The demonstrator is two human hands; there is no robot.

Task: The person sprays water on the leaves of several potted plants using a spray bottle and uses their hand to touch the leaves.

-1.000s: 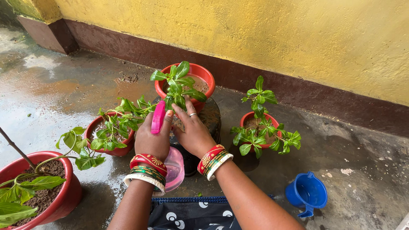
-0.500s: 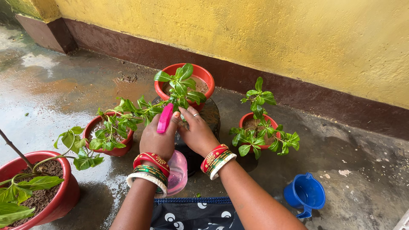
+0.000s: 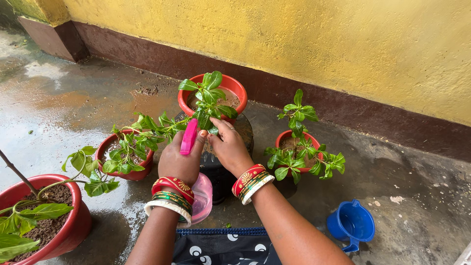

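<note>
My left hand (image 3: 177,162) grips a pink spray bottle: its pink trigger head (image 3: 189,137) sticks up above my fingers and its translucent pink body (image 3: 202,197) shows below my wrist. My right hand (image 3: 230,147) reaches under the leaves of a small green plant (image 3: 208,100) growing from a dark pot (image 3: 231,149) right in front of me, its fingers touching the lowest leaves. Both wrists wear red, green and white bangles.
Red pots with plants stand around: one behind (image 3: 236,87), one to the right (image 3: 291,139), one to the left (image 3: 126,172), a large one at bottom left (image 3: 73,228). A blue jug (image 3: 352,225) sits at right. The floor is wet; a yellow wall runs behind.
My right hand has moved up and forward under the plant's leaves. The spray head has tilted slightly right toward the plant. Pots and jug have not moved.
</note>
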